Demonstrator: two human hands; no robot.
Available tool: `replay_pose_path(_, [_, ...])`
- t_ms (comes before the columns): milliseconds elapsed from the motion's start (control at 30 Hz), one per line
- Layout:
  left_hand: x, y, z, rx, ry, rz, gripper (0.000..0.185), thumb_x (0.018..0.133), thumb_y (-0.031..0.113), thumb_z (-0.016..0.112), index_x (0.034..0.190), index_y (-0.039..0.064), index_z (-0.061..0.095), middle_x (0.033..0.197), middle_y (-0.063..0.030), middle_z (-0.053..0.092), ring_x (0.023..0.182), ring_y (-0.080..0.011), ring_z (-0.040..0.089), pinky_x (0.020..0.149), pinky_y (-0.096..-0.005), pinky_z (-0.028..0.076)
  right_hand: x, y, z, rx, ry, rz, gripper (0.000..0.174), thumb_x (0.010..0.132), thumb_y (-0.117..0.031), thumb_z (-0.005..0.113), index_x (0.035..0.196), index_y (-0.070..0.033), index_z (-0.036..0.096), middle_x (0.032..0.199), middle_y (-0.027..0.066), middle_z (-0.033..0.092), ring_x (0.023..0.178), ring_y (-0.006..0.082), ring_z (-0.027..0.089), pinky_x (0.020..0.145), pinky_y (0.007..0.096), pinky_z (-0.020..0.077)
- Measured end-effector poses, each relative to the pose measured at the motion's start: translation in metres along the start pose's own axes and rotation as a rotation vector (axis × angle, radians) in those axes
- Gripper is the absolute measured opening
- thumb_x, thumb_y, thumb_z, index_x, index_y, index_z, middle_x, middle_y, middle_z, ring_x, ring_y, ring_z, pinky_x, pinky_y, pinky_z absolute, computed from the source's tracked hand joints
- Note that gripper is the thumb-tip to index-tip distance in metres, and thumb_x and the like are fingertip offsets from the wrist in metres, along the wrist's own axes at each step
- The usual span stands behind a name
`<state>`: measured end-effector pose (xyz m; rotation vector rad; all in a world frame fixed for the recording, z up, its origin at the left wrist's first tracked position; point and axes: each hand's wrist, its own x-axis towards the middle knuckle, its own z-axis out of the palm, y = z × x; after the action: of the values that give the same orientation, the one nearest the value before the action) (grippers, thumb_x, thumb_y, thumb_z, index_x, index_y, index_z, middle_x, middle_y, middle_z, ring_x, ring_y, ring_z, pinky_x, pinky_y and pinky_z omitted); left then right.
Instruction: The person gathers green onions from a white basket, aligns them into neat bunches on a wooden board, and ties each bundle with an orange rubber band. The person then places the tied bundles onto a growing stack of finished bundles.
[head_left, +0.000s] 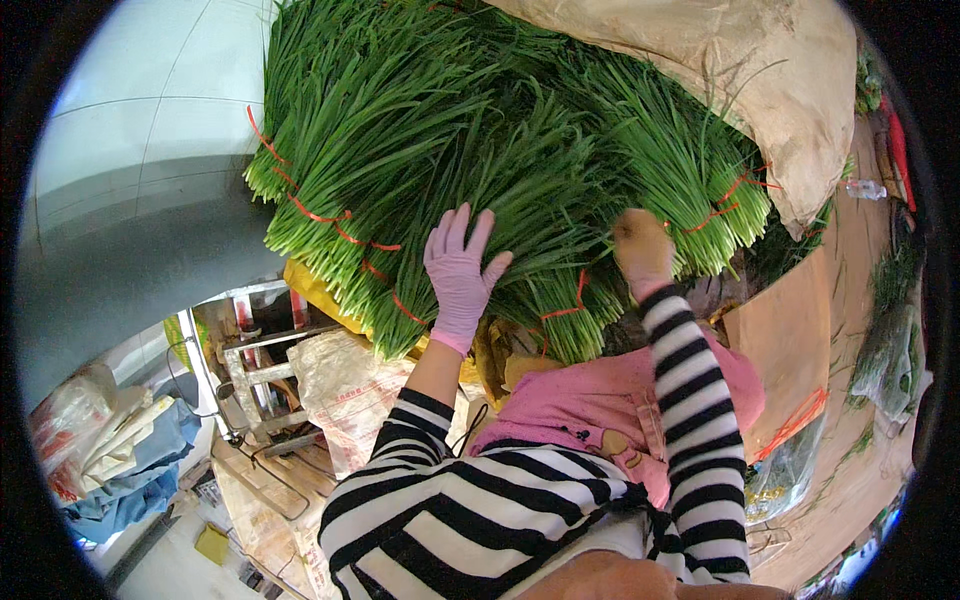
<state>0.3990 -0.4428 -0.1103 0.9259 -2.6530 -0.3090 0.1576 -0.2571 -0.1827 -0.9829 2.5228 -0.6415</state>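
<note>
In a light purple glove, my left hand (459, 262) lies palm down with its fingers spread on long green leaves, likely garlic chives. Under and beyond it are bundles of chives (375, 127), tied with red ties near their pale cut ends. One tied bundle (574, 311) has its stems toward my lap, between my two hands. My right hand (645, 244) looks blurred and brownish, with fingers bent, close to the left side of another tied bundle (712, 202). Whether it grips anything is hidden.
A beige cloth (780, 90) covers the pile's upper right. A cardboard sheet (784, 337) with loose red ties (795, 424) stands at my right. To the left are a metal-framed cart (262, 367), a white woven sack (349, 397) and a pale curved panel (150, 127).
</note>
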Motion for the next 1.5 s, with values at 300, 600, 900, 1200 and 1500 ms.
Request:
replay_pose_path(300, [-0.03,0.007,-0.002,-0.034,-0.163,0.165,0.056,0.09,0.052,0.07,0.138,0.025,0.064,0.15,-0.005,0.053,0.143,-0.0354,0.04,0.118,-0.0556,0.028,-0.024,0.046,-0.159,-0.47,-0.08,-0.074,0.029,0.083,-0.009,0.071,0.112,-0.007,0.073,0.104,0.0162,0.074,0.093,0.0375,0.073,0.079,0.0459,0.0585])
replay_pose_path(600, [-0.036,0.011,-0.018,-0.268,-0.102,0.102,0.046,0.089,0.029,0.076,0.132,0.017,0.065,0.136,-0.0087,0.062,0.127,-0.0351,0.055,0.11,-0.0492,0.041,0.005,-0.161,-0.026,-0.378,-0.306,-0.748,0.045,0.089,-0.019,0.061,0.133,-0.008,0.062,0.127,0.0072,0.066,0.126,0.0264,0.06,0.105,0.0433,0.0451])
replay_pose_path(900, [0.01,0.006,0.01,-0.077,0.009,-0.094,0.048,0.085,0.024,0.08,0.13,0.012,0.065,0.132,-0.0124,0.064,0.123,-0.0357,0.059,0.103,-0.0469,0.047,-0.029,-0.105,-0.004,0.329,-0.188,-0.447,0.039,0.092,-0.011,0.066,0.131,-0.008,0.064,0.123,0.011,0.07,0.113,0.0304,0.068,0.099,0.0448,0.0516])
replay_pose_path(1200, [0.012,-0.001,0.012,-0.034,-0.12,-0.11,0.069,0.085,0.037,0.079,0.144,0.01,0.057,0.144,-0.0148,0.059,0.133,-0.0367,0.054,0.11,-0.0486,0.042,0.024,-0.083,-0.008,0.658,-0.074,0.235,0.03,0.091,-0.016,0.072,0.119,-0.005,0.068,0.101,0.0125,0.074,0.088,0.0283,0.071,0.083,0.038,0.0574])
replay_pose_path(1500, [0.01,-0.001,0.013,-0.028,-0.147,-0.087,0.064,0.086,0.034,0.076,0.144,0.014,0.058,0.144,-0.0137,0.057,0.132,-0.0394,0.051,0.109,-0.0524,0.04,0.047,-0.08,0.007,-0.058,-0.061,-0.071,0.023,0.092,-0.03,0.071,0.098,-0.009,0.071,0.089,0.0163,0.072,0.082,0.036,0.071,0.071,0.0446,0.0558])
